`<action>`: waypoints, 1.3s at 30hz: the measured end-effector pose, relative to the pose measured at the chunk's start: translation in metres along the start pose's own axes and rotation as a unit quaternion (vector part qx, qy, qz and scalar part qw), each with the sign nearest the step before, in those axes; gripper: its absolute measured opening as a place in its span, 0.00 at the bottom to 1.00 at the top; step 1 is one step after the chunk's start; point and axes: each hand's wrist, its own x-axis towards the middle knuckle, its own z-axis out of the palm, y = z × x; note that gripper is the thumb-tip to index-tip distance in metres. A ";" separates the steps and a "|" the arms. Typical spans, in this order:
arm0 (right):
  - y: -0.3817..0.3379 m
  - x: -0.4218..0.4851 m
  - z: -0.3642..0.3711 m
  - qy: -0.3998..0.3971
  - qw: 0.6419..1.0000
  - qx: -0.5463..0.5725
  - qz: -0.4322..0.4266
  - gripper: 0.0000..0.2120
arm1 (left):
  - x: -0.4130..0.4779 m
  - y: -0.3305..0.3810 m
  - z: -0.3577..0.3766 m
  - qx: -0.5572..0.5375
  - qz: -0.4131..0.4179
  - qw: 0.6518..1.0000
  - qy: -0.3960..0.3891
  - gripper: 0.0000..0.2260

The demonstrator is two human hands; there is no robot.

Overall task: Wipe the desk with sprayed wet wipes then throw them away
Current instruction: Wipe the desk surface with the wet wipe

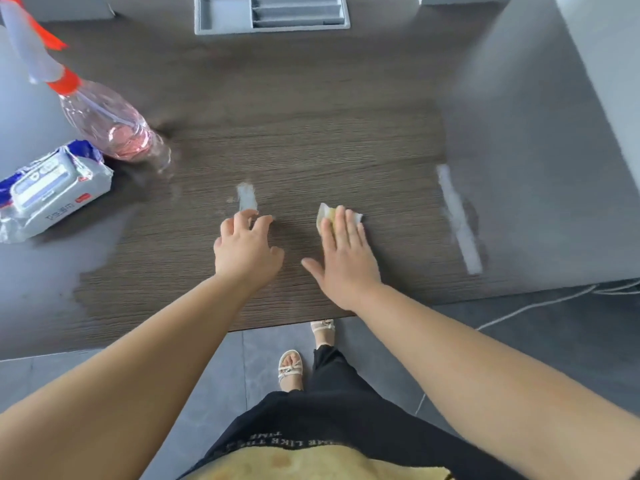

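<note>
My right hand (346, 252) lies flat on the dark wood desk (311, 140), pressing a folded, yellow-stained wet wipe (325, 214) under its fingers; only the wipe's far edge shows. My left hand (246, 249) rests beside it with fingers spread and curled, holding nothing, fingertips near a pale smear (247, 196) on the desk. A clear spray bottle (104, 119) with pink liquid and an orange-white trigger head stands at the left. In front of it lies a white and blue wet wipe pack (48, 190).
A grey organiser tray (221, 15) sits at the desk's far edge. A bright streak of light (459, 220) crosses the desk's right side. A pale grey surface (540, 140) rises at the right. Below the near edge are grey floor tiles, my sandalled feet (291, 367) and a white cable (519, 311).
</note>
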 end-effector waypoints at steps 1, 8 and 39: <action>-0.004 0.000 0.000 -0.012 0.998 -0.019 -0.061 0.37 | 0.003 -0.002 -0.003 0.002 -0.011 1.000 0.003 0.25; 0.101 0.056 -0.037 0.000 0.994 -0.014 0.106 0.35 | 0.009 -0.019 -0.005 0.027 -0.035 0.999 -0.011 0.26; 0.000 0.158 -0.071 0.002 0.989 -0.077 -0.128 0.36 | 0.050 -0.092 -0.049 -0.040 -0.104 0.994 -0.013 0.24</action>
